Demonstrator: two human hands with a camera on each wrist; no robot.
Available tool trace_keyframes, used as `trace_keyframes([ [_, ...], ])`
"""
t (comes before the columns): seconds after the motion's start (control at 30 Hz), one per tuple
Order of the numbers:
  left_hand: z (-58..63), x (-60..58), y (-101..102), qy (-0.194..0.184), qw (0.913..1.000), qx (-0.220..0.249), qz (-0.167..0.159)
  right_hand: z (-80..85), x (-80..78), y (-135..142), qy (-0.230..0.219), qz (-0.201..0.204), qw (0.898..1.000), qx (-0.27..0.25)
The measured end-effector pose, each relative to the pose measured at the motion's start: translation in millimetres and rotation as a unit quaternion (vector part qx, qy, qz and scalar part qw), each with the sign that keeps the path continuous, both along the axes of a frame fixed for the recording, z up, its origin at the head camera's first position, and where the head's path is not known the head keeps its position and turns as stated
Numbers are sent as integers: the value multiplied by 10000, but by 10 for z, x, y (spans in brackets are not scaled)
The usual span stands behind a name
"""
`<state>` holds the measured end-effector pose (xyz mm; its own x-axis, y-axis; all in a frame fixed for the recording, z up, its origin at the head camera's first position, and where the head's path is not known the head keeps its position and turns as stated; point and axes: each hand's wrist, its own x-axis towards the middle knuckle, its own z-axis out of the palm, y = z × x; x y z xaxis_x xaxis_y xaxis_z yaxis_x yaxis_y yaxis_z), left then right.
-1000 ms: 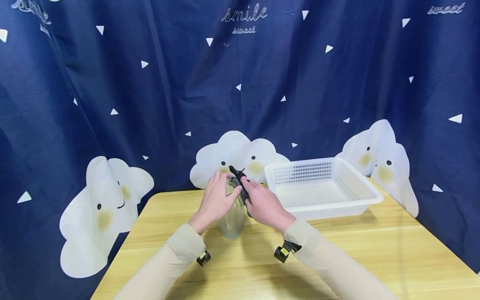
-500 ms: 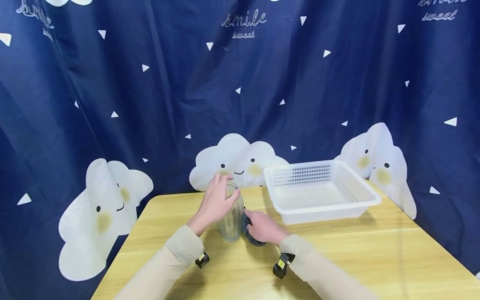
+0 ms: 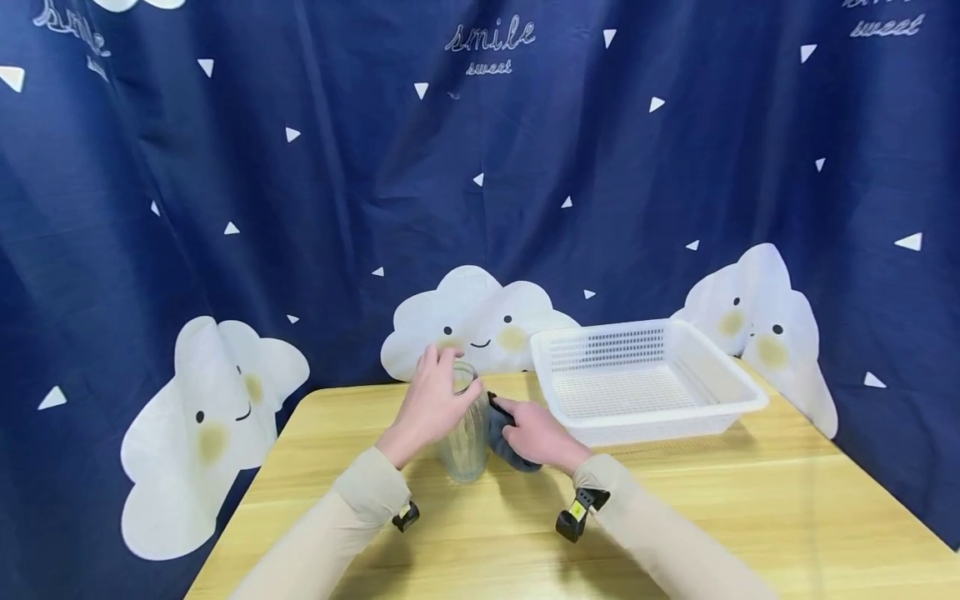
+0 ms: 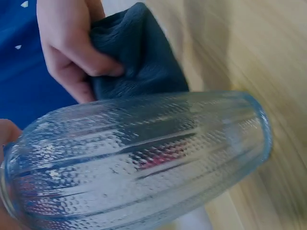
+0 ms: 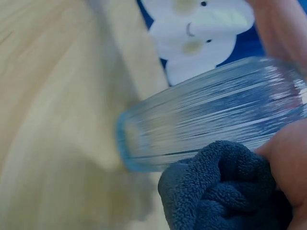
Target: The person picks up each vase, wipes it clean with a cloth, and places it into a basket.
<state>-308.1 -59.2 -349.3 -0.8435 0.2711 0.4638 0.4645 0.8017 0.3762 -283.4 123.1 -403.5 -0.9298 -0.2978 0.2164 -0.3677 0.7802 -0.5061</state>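
Note:
A clear ribbed glass vase point(image 3: 463, 446) with a dimpled surface stands on the table in the head view, its wide mouth at the top. My left hand point(image 3: 435, 402) grips it around the rim, thumb on the near side and fingers across the far side. Bunched in my right hand point(image 3: 542, 435) is a dark grey-blue cloth point(image 3: 501, 435), held at the vase's right side. The left wrist view has the cloth point(image 4: 139, 52) right along the glass wall. Its fluffy folds point(image 5: 216, 187) overlap the vase point(image 5: 201, 110) in the right wrist view.
A white perforated plastic basket point(image 3: 660, 418) stands to the right, behind my right hand. The wooden table point(image 3: 345, 450) has its back edge close to a dark blue curtain point(image 3: 360, 167) printed with clouds. Each wrist wears a small black camera point(image 3: 573, 517).
My right hand has moved the cloth from the vase's rim down along its right side, then slightly up and right. The left hand stays at the rim.

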Motion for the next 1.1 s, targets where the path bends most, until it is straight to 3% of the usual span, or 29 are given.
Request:
trace_keyframes([
  [0.27, 32, 38, -22, -170, 9993, 219, -240, 403, 102, 17, 657, -403, 9967, -242],
  [0.47, 21, 27, -8, -148, 9989, 334, -295, 506, 125, -35, 1261, -492, 9906, -220],
  [0.77, -9, 3, -8, -81, 9993, 356, -110, 270, 79, -78, 1059, -537, 9929, 50],
  [1.1, -74, -21, 4, 175, 9997, 137, -61, -276, 37, -115, 85, -41, 9989, 467],
])
